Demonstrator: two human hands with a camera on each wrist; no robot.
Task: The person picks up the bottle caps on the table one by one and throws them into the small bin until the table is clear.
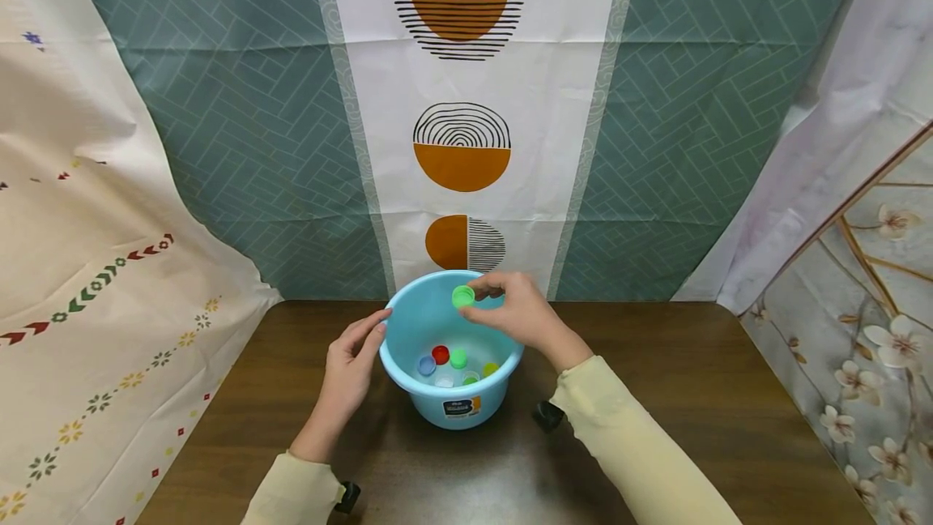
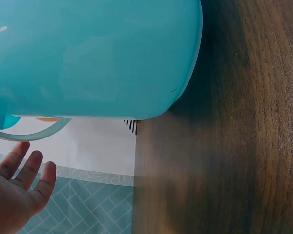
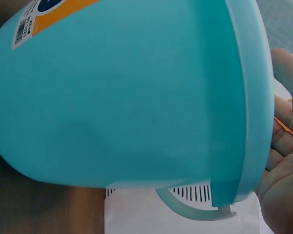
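Note:
A light blue plastic bucket stands upright on the table. My right hand is over its right side and pinches a light green bottle cap between thumb and fingers, above the bucket's opening. Inside, on the bottom, lie a red cap, a blue cap, a green cap, a yellow cap and others. My left hand rests with its fingertips at the left rim; the left wrist view shows its fingers relaxed near the handle. In the right wrist view, the bucket hides the held cap.
The dark wooden table extends to both sides of the bucket. A patterned green and white cloth hangs behind it. A cream embroidered cloth hangs at left, a floral one at right. Each wrist carries a small black device.

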